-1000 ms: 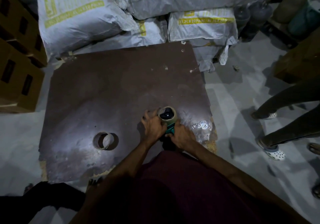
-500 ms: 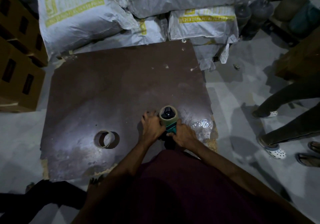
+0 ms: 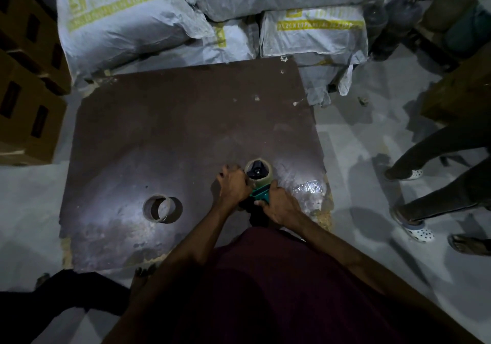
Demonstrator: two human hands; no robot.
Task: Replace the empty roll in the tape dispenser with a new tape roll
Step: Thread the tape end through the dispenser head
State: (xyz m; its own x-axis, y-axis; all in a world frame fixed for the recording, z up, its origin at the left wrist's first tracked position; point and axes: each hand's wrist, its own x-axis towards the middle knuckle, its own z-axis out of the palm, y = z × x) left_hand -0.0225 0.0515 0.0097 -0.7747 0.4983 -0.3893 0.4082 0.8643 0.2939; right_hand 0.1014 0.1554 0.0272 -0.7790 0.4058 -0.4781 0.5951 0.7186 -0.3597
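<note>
Most of the swap looks done: beige new tape roll (image 3: 258,174) sits on the green plastic tape dispenser (image 3: 259,194), left hand (image 3: 231,187) grip on the roll, right hand (image 3: 282,205) grip on the dispenser, empty cardboard core (image 3: 159,208) discarded well left; seating and threading likely remain.

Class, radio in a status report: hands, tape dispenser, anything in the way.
Left hand on new tape roll, right hand gripping green dispenser. Roll seated on hub. Empty core lying apart on board. Nothing blocking.
</note>
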